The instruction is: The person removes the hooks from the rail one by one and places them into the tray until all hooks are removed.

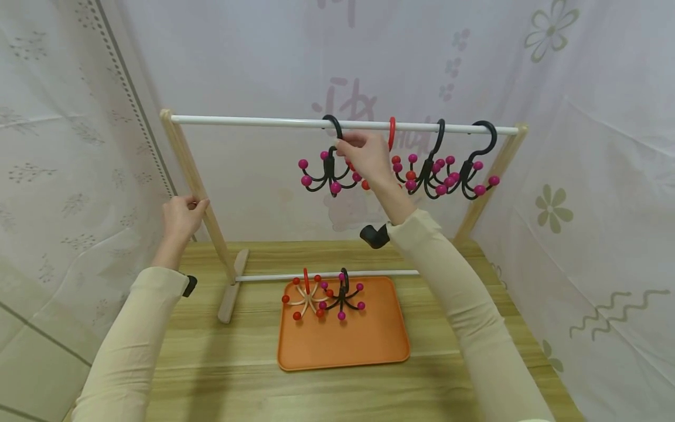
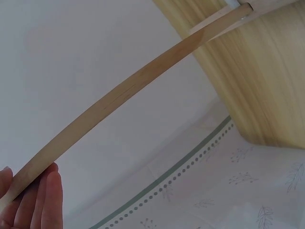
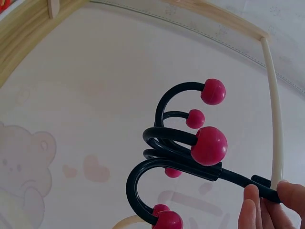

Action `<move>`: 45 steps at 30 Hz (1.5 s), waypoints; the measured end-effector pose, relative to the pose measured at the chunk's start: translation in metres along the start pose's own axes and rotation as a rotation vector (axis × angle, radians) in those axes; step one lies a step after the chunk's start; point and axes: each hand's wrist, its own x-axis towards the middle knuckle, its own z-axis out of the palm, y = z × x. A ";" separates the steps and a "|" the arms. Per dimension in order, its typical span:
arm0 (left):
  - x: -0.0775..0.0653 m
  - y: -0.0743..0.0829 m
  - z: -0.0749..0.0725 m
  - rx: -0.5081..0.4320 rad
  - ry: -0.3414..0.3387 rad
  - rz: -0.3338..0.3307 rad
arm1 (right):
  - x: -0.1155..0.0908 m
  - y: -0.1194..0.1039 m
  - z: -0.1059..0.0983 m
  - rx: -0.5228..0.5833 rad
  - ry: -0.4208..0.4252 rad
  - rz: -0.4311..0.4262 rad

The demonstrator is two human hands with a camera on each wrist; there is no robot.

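My right hand (image 1: 369, 158) pinches the stem of a black multi-prong hanger (image 1: 329, 167) with pink ball tips. In the head view its hook loops over the rack's white upper rail (image 1: 248, 121); the right wrist view shows the curled prongs (image 3: 164, 152) up close and my fingers (image 3: 264, 210) near the rail. My left hand (image 1: 184, 220) holds the rack's left wooden post (image 1: 190, 170), with thumb and fingers on either side of it in the left wrist view. A hanger with a red hook (image 1: 392, 132) hangs partly hidden behind my right hand.
Two more black hangers, one middle (image 1: 428, 170) and one far right (image 1: 466, 167), hang on the rail. On the table (image 1: 237, 363), an orange tray (image 1: 364, 346) bears a red-hooked hanger (image 1: 307, 299) and a black hanger (image 1: 343, 296). A lower white bar (image 1: 263, 277) runs behind the tray.
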 end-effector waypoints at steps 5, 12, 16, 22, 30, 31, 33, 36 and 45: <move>0.000 -0.001 0.000 0.012 -0.001 -0.004 | 0.002 0.000 0.003 0.024 0.006 -0.003; 0.001 -0.002 0.000 0.016 -0.001 0.010 | 0.000 -0.003 0.004 0.056 0.000 -0.058; 0.002 -0.003 0.000 0.015 0.009 0.022 | -0.003 -0.007 0.006 0.103 -0.013 -0.133; 0.001 -0.002 0.000 0.014 0.013 0.022 | -0.018 -0.015 0.009 0.179 -0.078 -0.190; 0.001 -0.002 0.000 0.019 0.016 0.015 | -0.055 -0.017 0.009 0.146 -0.155 -0.142; 0.001 -0.002 0.000 0.016 0.017 0.015 | -0.058 -0.014 0.009 0.137 -0.164 -0.136; 0.002 -0.002 0.000 0.011 0.015 0.014 | -0.064 -0.006 0.008 0.127 -0.177 -0.128; 0.002 -0.003 0.000 0.007 0.011 0.008 | -0.072 0.006 0.007 0.123 -0.183 -0.133; 0.004 -0.004 0.002 0.035 0.010 0.004 | -0.091 0.039 -0.002 0.129 -0.200 -0.128</move>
